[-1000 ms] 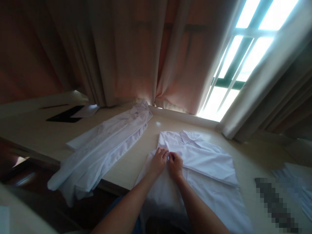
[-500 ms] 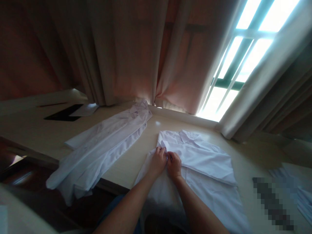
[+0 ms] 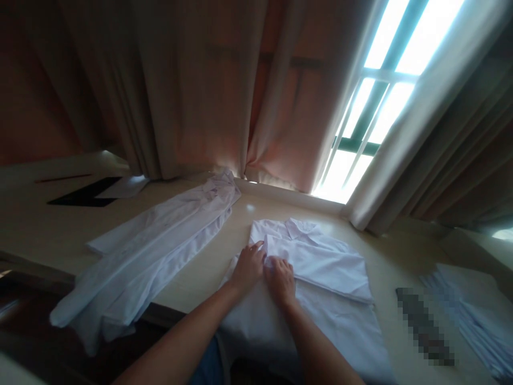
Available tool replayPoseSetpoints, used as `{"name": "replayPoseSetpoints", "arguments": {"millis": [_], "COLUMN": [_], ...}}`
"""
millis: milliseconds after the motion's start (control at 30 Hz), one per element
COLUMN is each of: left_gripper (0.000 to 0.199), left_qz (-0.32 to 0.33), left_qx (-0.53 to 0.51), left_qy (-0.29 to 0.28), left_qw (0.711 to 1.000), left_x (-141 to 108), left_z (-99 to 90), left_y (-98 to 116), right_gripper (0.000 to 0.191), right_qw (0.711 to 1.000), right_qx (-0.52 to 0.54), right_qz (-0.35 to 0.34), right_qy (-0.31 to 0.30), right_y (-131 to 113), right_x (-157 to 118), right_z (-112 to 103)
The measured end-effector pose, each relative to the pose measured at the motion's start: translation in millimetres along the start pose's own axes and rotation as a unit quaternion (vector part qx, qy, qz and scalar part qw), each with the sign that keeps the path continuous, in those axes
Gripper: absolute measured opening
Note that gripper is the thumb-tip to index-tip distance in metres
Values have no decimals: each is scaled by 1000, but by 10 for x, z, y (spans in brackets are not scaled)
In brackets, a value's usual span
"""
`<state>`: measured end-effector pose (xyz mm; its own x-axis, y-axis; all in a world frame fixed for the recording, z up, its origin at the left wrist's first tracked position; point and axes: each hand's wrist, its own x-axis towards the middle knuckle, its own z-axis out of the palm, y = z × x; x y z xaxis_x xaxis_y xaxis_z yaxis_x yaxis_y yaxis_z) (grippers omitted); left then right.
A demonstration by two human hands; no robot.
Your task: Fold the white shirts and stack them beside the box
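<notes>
A white collared shirt (image 3: 336, 326) lies front up before me, its collar toward the window and its lower part near my body. One of its sleeves (image 3: 320, 262) is laid across the chest, with the cuff end on the left. At that cuff my left hand (image 3: 248, 264) has its fingers bent over the edge, the forefinger more stretched. Close beside it, my right hand (image 3: 281, 280) is closed on the cuff's lower edge with curled fingers. Fabric and fingers partly hide the thumbs. Whether the cuff is buttoned cannot be made out.
Left of the shirt, another white garment (image 3: 160, 240) lies lengthwise and hangs over the table (image 3: 224, 232) edge. A black flat item (image 3: 82, 193) and paper (image 3: 122, 187) lie farther left. On the right are a pixelated dark object (image 3: 425, 329) and stacked white cloth (image 3: 473, 294). Curtains (image 3: 200, 107) hang behind.
Both hands were pinched together at the cuff; now they are slightly apart and the cuff lies flatter, its end more visible. The view has turned a little to the right.
</notes>
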<state>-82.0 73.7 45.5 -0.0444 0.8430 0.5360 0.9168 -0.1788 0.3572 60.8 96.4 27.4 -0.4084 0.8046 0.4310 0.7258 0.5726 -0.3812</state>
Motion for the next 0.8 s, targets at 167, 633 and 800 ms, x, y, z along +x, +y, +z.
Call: {"name": "replayPoseSetpoints", "arguments": {"millis": [167,633,800], "left_gripper": [23,18,11], "left_qz": [95,-83,-179], "left_qx": [56,-31,-40], "left_qy": [-71,-171,-200], "left_qw": [991,981,962], "left_x": [138,302,487], "left_z": [-261,-57,145], "left_y": [-5,-211,-362], "right_gripper": [21,13,14], "right_qw": [1000,997,996], "right_qx": [-9,-63,-58], "right_qz": [-17,-26,-43], "right_qy": [-2,-35,-43], "right_y": [-52,-7,-17], "right_x": [-1,7,4], "right_z": [-20,-43,-82]}}
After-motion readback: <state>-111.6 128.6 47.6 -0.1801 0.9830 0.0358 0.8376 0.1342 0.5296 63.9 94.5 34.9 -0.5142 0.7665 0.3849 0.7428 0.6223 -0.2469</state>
